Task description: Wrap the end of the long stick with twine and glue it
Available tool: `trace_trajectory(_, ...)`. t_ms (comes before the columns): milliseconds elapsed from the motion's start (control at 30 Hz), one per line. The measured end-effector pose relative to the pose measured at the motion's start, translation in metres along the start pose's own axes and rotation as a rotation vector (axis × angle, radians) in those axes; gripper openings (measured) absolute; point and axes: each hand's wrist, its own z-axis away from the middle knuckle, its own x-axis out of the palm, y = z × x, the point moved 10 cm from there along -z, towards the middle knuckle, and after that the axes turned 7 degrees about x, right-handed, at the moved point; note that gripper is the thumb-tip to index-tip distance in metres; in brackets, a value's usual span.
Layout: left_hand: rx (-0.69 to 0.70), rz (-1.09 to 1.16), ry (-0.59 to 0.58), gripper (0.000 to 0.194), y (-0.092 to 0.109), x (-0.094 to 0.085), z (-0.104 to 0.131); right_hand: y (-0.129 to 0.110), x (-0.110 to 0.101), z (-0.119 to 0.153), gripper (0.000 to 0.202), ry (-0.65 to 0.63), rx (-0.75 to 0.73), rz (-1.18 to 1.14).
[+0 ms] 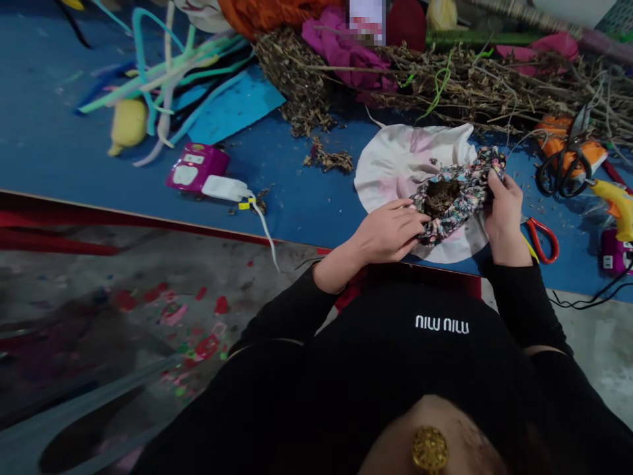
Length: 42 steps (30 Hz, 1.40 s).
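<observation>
A small floral-print cloth pouch [462, 210] lies gathered over a round white cloth [383, 158] with faint pink stains. Its mouth gapes upward, and dark brown dried plant bits [442, 198] show inside. My left hand [393, 227] is at the pouch's left rim, its fingertips curled over the edge of the fabric. On the other side, my right hand [505, 210] pinches the gathered upper right end of the pouch between thumb and fingers. A thin pale string runs off from near that end toward the upper right.
Dried stalks [475, 82] heap along the back. Black-handled scissors [566, 158], red-handled scissors [542, 241] and a yellow glue gun [613, 204] lie right. A purple power strip [198, 169] with a white plug [225, 188], a blue sheet [237, 105] and fuzzy stems [163, 82] sit left.
</observation>
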Motion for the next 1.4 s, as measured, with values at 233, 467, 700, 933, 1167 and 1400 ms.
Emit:
trace_trajectory(233, 0.092, -0.145, 0.161, 0.012, 0.017, -0.016, 0.002, -0.099, 0.031, 0.071, 0.052, -0.073, -0.612, 0.771)
trace_trajectory(467, -0.014, -0.085, 0.070, 0.019, 0.009, -0.005, 0.007, -0.077, 0.075, 0.132, 0.022, -0.601, -0.706, 0.928)
trace_trajectory(700, -0.676, -0.219, 0.371, 0.040, -0.092, -0.056, 0.066, -0.081, 0.073, 0.135, 0.013, -0.575, -0.803, 0.931)
trace_trajectory(933, -1.099, -0.404, 0.294, 0.087, -0.217, -0.053, 0.140, -0.077, 0.072, 0.135, 0.010, -0.522, -0.804, 0.878)
trace_trajectory(1167, -1.023, -0.383, 0.322, 0.038, -0.220, -0.040, 0.133, -0.072, 0.069, 0.135, 0.008, -0.479, -0.828, 0.821)
trace_trajectory(1400, -0.978, 0.162, 0.658, 0.059, -0.190, -0.073, 0.125, -0.072, 0.067, 0.139, 0.011, -0.452, -0.894, 0.780)
